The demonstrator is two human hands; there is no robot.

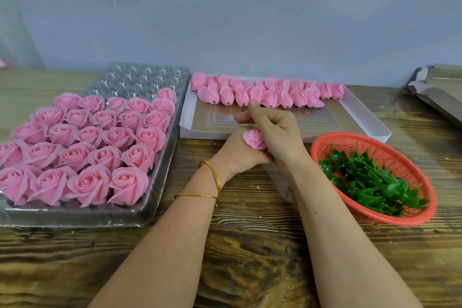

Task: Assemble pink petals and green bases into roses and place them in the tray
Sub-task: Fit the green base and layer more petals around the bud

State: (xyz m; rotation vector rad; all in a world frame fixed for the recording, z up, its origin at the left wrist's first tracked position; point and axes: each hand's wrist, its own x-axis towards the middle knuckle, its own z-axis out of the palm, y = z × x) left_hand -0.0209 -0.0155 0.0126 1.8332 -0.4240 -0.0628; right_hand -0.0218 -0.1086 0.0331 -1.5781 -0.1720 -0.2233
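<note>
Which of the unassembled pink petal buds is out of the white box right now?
The pink petal bud held between the left hand and right hand, in front of the white cardboard box; the other buds lie in rows along its far edge.

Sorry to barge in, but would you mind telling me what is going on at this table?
A person is making roses. The left grip and right grip together hold one pink petal head above the wooden table; whether a base is already fitted is hidden. The clear tray on the left is mostly filled with finished roses, its back rows empty. More petal heads line the white box, and green bases sit in the red basket.
</note>
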